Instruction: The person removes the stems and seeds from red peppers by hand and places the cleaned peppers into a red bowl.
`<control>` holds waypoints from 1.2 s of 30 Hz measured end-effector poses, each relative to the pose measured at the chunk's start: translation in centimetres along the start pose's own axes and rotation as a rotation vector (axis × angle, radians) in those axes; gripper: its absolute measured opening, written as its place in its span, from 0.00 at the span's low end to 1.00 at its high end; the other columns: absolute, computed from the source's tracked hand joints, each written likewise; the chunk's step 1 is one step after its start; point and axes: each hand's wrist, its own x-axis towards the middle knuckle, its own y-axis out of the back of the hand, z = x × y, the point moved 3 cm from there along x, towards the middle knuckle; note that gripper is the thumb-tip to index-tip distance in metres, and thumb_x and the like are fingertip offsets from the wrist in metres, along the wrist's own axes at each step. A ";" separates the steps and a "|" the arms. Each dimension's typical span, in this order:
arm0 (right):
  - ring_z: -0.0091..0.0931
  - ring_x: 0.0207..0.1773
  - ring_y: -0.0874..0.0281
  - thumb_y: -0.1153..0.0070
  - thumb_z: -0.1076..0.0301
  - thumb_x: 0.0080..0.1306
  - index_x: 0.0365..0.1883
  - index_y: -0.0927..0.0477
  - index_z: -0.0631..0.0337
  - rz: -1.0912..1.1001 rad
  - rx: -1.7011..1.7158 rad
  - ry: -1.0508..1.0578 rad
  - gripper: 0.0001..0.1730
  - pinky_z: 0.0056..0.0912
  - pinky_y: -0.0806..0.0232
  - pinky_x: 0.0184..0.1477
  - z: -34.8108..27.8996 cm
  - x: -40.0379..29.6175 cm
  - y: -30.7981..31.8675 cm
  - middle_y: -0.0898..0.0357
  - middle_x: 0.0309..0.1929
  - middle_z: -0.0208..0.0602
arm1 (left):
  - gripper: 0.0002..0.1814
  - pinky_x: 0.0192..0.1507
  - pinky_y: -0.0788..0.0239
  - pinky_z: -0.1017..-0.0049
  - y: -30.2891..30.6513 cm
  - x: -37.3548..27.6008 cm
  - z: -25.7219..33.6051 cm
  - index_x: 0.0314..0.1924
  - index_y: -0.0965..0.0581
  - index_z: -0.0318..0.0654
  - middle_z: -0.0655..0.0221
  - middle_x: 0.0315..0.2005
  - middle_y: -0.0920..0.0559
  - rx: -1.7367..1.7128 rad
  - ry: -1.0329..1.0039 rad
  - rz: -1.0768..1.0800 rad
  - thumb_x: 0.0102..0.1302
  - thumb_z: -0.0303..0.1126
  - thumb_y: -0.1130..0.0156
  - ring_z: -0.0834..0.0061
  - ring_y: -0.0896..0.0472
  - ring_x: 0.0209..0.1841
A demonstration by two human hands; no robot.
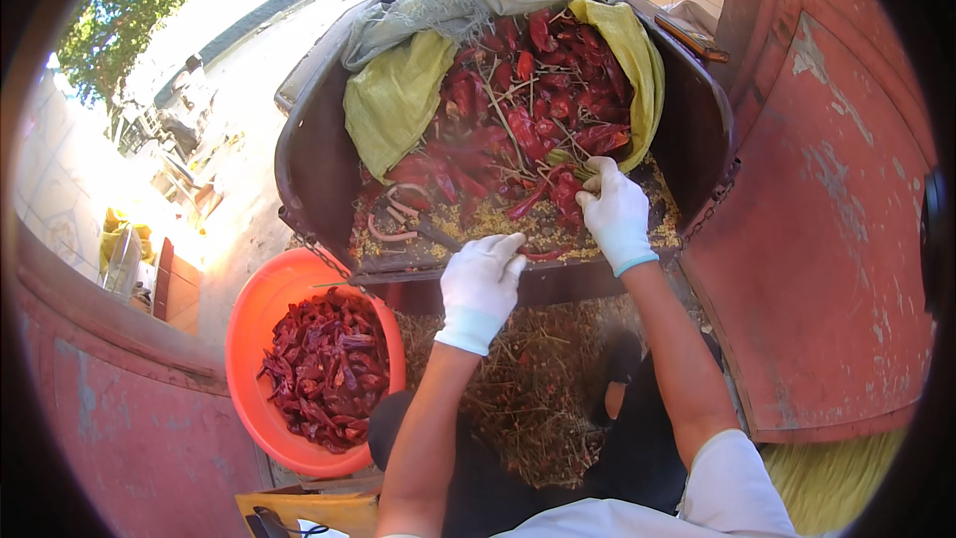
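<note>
My left hand (484,288), in a white glove, is at the front edge of the metal cart bed (433,269), its fingers drawn together. A thin red pepper piece (544,254) is by its fingertips; whether the hand grips it cannot be told. My right hand (616,213), also gloved, pinches the stems of a small bunch of dried red chilli peppers (565,194). Behind it, more dried red peppers (530,127) with dry stalks spill from a yellow woven sack (399,101). Scissors with pink handles (392,235) lie left on the bed, among scattered yellow seeds (485,228).
An orange plastic basin (243,329) with stemless red peppers (328,373) stands at lower left. Chains (702,217) hang at the bed's sides. Dry stalks (523,403) litter the ground between my legs. Red metal doors (829,239) flank both sides. A phone-like object (691,37) rests at upper right.
</note>
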 end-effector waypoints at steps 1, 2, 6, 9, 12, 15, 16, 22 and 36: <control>0.41 0.43 0.15 0.31 0.71 0.58 0.57 0.23 0.56 0.029 -0.012 0.019 0.27 0.42 0.25 0.47 0.2 0.0 -0.1 0.13 0.38 0.40 | 0.19 0.52 0.26 0.65 -0.3 0.1 0.8 0.55 0.17 0.48 0.67 0.48 0.15 0.038 -0.073 -0.060 0.64 0.36 0.33 0.63 0.18 0.50; 0.41 0.44 0.15 0.32 0.72 0.58 0.56 0.23 0.56 0.035 -0.007 0.033 0.27 0.43 0.25 0.47 0.4 -0.1 -0.3 0.14 0.37 0.40 | 0.21 0.52 0.27 0.65 -1.0 0.0 1.2 0.57 0.18 0.49 0.68 0.49 0.16 0.138 -0.156 -0.092 0.63 0.36 0.32 0.63 0.19 0.50; 0.42 0.47 0.16 0.37 0.71 0.61 0.58 0.25 0.58 -0.056 -0.136 0.055 0.26 0.44 0.25 0.50 0.3 -0.4 -1.0 0.16 0.47 0.45 | 0.23 0.51 0.28 0.64 -3.0 0.7 0.6 0.57 0.19 0.50 0.73 0.49 0.19 0.278 -0.164 -0.100 0.60 0.38 0.30 0.65 0.20 0.51; 0.42 0.47 0.16 0.38 0.71 0.62 0.56 0.23 0.57 0.094 -0.300 0.142 0.23 0.43 0.25 0.50 0.8 -0.4 -0.2 0.17 0.49 0.44 | 0.20 0.51 0.29 0.64 -3.2 1.6 0.5 0.52 0.17 0.49 0.73 0.49 0.19 0.260 -0.118 -0.057 0.58 0.39 0.28 0.65 0.21 0.50; 0.40 0.47 0.16 0.37 0.70 0.61 0.51 0.18 0.56 0.197 -0.090 0.305 0.18 0.42 0.24 0.49 0.9 -0.6 1.7 0.16 0.49 0.40 | 0.18 0.51 0.30 0.63 -3.5 2.2 0.7 0.47 0.17 0.48 0.72 0.48 0.19 0.222 -0.120 -0.031 0.56 0.39 0.26 0.65 0.21 0.51; 0.39 0.46 0.15 0.35 0.68 0.61 0.46 0.15 0.54 0.100 0.147 0.385 0.14 0.41 0.24 0.48 -2.1 -2.3 3.9 0.15 0.47 0.36 | 0.17 0.52 0.30 0.63 -3.2 2.4 0.5 0.45 0.17 0.47 0.70 0.47 0.17 0.185 -0.121 0.002 0.56 0.39 0.25 0.63 0.21 0.51; 0.37 0.45 0.15 0.33 0.66 0.59 0.45 0.14 0.53 0.082 0.168 0.467 0.15 0.40 0.23 0.47 -2.6 -3.1 4.1 0.14 0.45 0.35 | 0.17 0.53 0.30 0.63 -3.1 2.5 0.6 0.45 0.17 0.46 0.69 0.46 0.17 0.142 -0.085 -0.003 0.56 0.39 0.26 0.62 0.21 0.51; 0.33 0.41 0.15 0.30 0.60 0.57 0.53 0.18 0.52 -0.073 0.032 0.625 0.24 0.37 0.24 0.40 -3.1 -6.1 3.2 0.16 0.47 0.32 | 0.15 0.51 0.26 0.65 -0.8 1.4 1.6 0.46 0.18 0.37 0.62 0.39 0.14 -0.098 0.054 -0.051 0.63 0.37 0.30 0.64 0.16 0.45; 0.51 0.41 0.18 0.41 0.56 0.68 0.42 0.20 0.62 -0.477 0.353 0.210 0.17 0.52 0.28 0.43 -4.4 -7.1 2.9 0.18 0.34 0.55 | 0.16 0.50 0.25 0.77 1.7 -0.9 1.3 0.53 0.18 0.30 0.67 0.43 0.13 -0.831 0.237 -0.066 0.67 0.29 0.31 0.80 0.17 0.44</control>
